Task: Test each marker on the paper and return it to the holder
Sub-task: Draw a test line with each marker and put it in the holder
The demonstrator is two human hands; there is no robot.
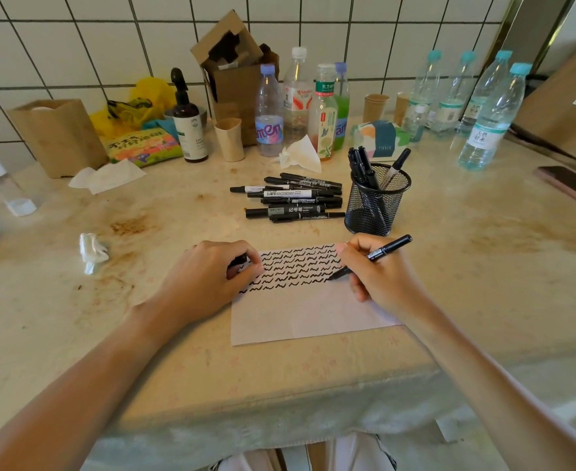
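A white paper point(307, 314) lies at the table's front edge, its upper half covered with rows of black squiggles. My right hand point(378, 273) grips a black marker point(381, 251) with its tip on the paper at the right end of a squiggle row. My left hand point(212, 277) rests on the paper's left edge and holds a small black marker cap point(240, 260) in its curled fingers. Several black markers point(293, 198) lie in a pile behind the paper. To the pile's right, a black mesh holder point(376, 203) has several markers standing in it.
Water bottles point(483, 113), drink bottles point(297, 100), paper cups, a tissue pack point(381, 137), a cardboard box point(235, 73) and a pump bottle point(188, 124) line the back by the tiled wall. Crumpled tissues point(93, 251) lie at left. A phone point(572, 185) lies at far right.
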